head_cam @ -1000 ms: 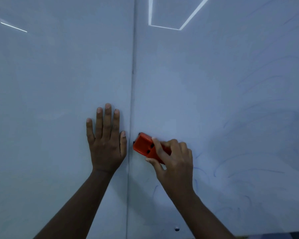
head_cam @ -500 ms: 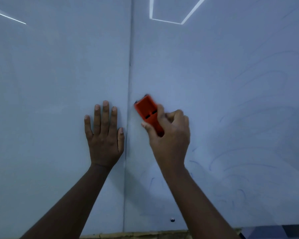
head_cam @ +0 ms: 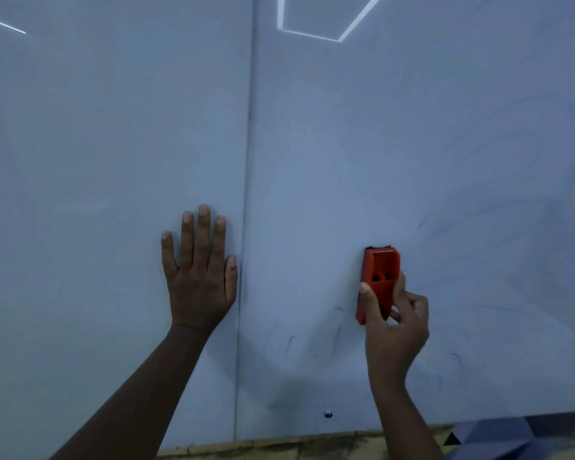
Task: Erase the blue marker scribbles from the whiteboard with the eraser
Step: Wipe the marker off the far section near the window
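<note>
Right of left hand point(head_cam: 200, 277) | right hand point(head_cam: 394, 330) is gripping eraser point(head_cam: 379, 280), now sliding rightward off the seam, upright | left is pressing flat, fingers spread | scribbles point(head_cam: 337, 330) are lingering below and right on board point(head_cam: 412, 144) | more passes needed

Two hands point(head_cam: 200, 280) point(head_cam: 394, 327) — one eraser point(head_cam: 379, 277) — one whiteboard point(head_cam: 346, 161)

No readable text, label, brand, number or sign anywhere. Only faint blue scribbles point(head_cam: 445, 313) on the whiteboard point(head_cam: 412, 161), forming no letters or digits. Nothing printed legibly on the orange eraser point(head_cam: 380, 273).
</note>
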### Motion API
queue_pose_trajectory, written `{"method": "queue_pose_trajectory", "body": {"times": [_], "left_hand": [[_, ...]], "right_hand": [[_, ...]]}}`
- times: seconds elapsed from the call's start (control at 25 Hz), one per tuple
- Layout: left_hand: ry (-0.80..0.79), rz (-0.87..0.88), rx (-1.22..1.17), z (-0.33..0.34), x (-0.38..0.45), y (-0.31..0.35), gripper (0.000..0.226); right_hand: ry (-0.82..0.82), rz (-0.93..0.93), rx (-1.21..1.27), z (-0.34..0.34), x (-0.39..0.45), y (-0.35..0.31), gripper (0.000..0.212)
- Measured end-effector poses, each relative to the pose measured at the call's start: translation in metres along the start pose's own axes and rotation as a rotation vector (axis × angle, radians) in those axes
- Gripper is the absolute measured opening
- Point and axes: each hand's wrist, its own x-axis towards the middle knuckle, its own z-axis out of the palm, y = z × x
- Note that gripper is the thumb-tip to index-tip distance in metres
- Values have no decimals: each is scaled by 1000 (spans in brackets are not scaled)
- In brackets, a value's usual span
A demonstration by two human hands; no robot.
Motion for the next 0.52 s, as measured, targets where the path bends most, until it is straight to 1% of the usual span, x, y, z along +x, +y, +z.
{"method": "queue_pose_trajectory", "body": {"times": [0.12,0.16,0.2,0.24,0.36,0.44,0.52], "left_hand": [[-1,-23,-28,1,-5,3,63],[1,-31,-34,1,-8,4,63],[2,-34,-36,1,-11,4,63],[5,-31,-37,1,-13,5,63],[-5,-26,-40,3,-17,4,64],[-15,-20,-43,3,-19,4,65],[-27,-6,-41,2,-23,3,66]], "right_hand": [[29,157,136,7,-14,6,62],[27,175,147,13,-23,5,62],[9,145,126,20,-34,4,62],[-31,69,75,27,-49,4,61],[-204,-224,-143,46,-106,5,62],[-280,-319,-227,52,-136,11,64],[-317,-367,-264,53,-150,16,64]]}}
